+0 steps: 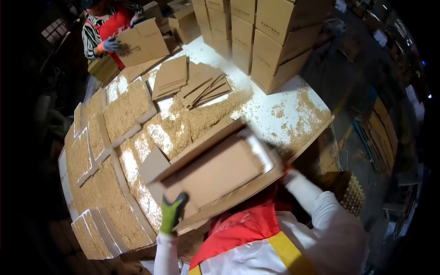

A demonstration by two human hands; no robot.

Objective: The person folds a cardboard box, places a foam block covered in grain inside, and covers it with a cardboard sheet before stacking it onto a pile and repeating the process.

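An open cardboard box (pixel 215 176), blurred by motion, is tilted in front of me over the table's near edge. Its inside shows a flat brown cardboard bottom and a whitish strip (pixel 260 153) along the right end. My left hand (pixel 172 211), in a green and black glove, grips the box's near left corner, thumb over the wall. At the right end, my right hand (pixel 286 173) holds the outside of the box; an orange-red glove part shows, while the fingers are mostly hidden. A loose cardboard flap (pixel 154 165) sticks out at the box's left end.
Straw-like shavings cover much of the white table (pixel 298 103). White-edged trays (pixel 126 110) of shavings fill its left side. Cardboard sheets (pixel 172 75) lie mid-table, behind them stacked cartons (pixel 270 50). Across the table, a co-worker (pixel 110 27) with gloved hands holds a cardboard piece (pixel 144 43).
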